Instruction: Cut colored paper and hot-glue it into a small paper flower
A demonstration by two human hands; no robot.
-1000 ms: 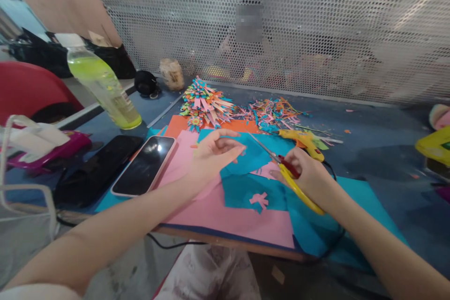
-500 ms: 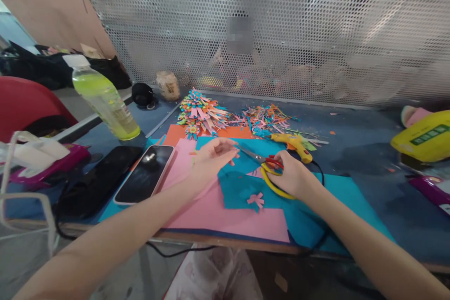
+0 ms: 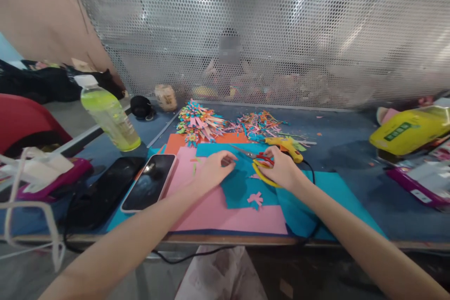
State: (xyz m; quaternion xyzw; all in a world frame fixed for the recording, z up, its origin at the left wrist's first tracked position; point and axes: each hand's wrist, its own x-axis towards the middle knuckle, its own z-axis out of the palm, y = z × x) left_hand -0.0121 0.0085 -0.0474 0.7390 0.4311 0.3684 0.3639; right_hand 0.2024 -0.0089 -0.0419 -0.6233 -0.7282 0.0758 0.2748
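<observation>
My right hand grips a pair of scissors with red and yellow handles. Their blades point left, just beyond the fingertips of my left hand. That hand is closed, thumb and fingertips together, and anything between them is too small to make out. Both hands are above blue paper lying on a pink sheet. A small pink fringed paper cutout lies on the blue paper below the scissors. A yellow glue gun rests just beyond my right hand.
A fringed paper bundle and a heap of paper strips sit at the back. To the left are a phone, a black case and a drink bottle. A yellow pack stands right. A perforated metal panel borders the table.
The view has shifted slightly. My left hand has drawn a little toward me and its fingers have curled closer together. The scissors stay in my right hand, their tips now just past the left fingertips.
</observation>
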